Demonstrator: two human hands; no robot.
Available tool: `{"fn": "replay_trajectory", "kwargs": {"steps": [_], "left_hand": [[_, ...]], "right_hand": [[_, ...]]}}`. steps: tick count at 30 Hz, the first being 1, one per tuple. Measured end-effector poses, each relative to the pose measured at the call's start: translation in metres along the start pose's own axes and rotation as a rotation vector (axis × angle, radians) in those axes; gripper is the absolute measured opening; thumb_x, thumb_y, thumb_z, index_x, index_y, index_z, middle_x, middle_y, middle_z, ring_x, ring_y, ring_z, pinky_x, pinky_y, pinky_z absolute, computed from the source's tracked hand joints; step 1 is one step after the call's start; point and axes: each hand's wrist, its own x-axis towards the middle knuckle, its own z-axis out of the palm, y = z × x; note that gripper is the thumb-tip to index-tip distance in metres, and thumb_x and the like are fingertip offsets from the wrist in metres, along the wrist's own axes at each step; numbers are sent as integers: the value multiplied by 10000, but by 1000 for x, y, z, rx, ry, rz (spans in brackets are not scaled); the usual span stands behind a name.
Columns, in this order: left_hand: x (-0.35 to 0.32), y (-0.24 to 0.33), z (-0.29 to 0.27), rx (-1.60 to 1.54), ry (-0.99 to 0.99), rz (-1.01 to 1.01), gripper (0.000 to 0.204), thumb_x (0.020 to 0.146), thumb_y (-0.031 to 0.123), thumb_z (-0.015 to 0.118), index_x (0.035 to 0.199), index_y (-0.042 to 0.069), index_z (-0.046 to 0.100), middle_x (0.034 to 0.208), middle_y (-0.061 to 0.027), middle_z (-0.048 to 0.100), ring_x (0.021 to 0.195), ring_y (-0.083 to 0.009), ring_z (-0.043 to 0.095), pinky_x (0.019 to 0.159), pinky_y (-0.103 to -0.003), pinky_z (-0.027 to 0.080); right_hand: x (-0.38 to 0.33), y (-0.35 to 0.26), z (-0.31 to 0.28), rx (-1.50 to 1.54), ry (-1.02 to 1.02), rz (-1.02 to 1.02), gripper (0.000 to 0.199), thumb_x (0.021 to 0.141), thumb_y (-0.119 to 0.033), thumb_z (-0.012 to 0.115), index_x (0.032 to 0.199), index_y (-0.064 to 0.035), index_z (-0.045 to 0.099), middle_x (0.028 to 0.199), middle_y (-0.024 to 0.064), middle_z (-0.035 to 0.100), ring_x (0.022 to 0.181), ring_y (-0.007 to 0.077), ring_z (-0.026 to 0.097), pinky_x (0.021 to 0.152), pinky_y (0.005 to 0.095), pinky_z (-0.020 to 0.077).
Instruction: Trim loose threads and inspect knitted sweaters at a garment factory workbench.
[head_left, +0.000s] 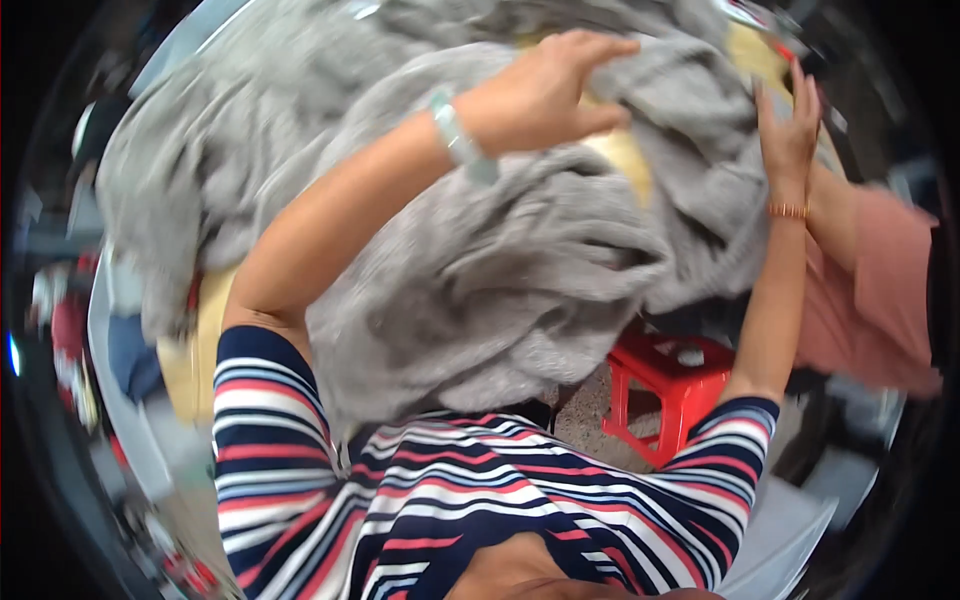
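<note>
At the left side runs the curved rim of a pale, bluish container [150,465], or something formed like one; its depth cannot be told. Just inside this rim lies a dark blue item [130,350], soft-looking, and next to it shows a yellow surface [190,375]. Over this surface, from the left to the right of the middle, the grey plush fabric [480,310] is spread in thick folds, and its near part hangs close to the person's striped shirt [470,480].

Above the fabric is the left hand [545,95], with a pale green bangle [460,135] at the wrist. Its thumb and fingers are spread apart and grasp nothing; whether it touches the fabric cannot be told.

Below and to the right stands a red stool [670,365]. The right hand [788,140] is beside the fabric's right edge, its fingers stretched, not clenched; contact with the fabric is unclear. Right behind it comes another person's forearm [835,215], in a pink sleeve [875,290].
</note>
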Motion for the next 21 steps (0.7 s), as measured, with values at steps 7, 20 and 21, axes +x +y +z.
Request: {"fn": "replay_trajectory", "kwargs": {"steps": [7, 20, 21], "left_hand": [[-301, 43, -123, 528, 265, -790, 623, 844, 307, 687, 1349, 27, 453, 1352, -215, 457, 1304, -332, 382, 1088, -389, 303], [-399, 87, -26, -591, 920, -1082, 843, 823, 259, 717, 1446, 10, 207, 1369, -158, 421, 1239, -240, 434, 1040, -357, 365], [-387, 75, -25, -564, 933, -1090, 861, 809, 246, 730, 1437, -12, 201, 1363, -168, 421, 1231, -242, 443, 1027, -354, 383]], "right_hand": [[-113, 44, 40, -227, -693, 126, 529, 864, -343, 619, 1276, -20, 541, 1334, 260, 482, 1245, 396, 440, 1046, 408, 340], [-108, -254, -59, 1032, -1228, -267, 1057, 646, -195, 798, 1481, -8, 176, 1524, 178, 249, 1408, 287, 244, 1143, 362, 199], [-111, -268, -55, 1046, -1209, -298, 1072, 636, -191, 805, 1480, -7, 171, 1521, 184, 253, 1405, 294, 250, 1142, 362, 204]]}}
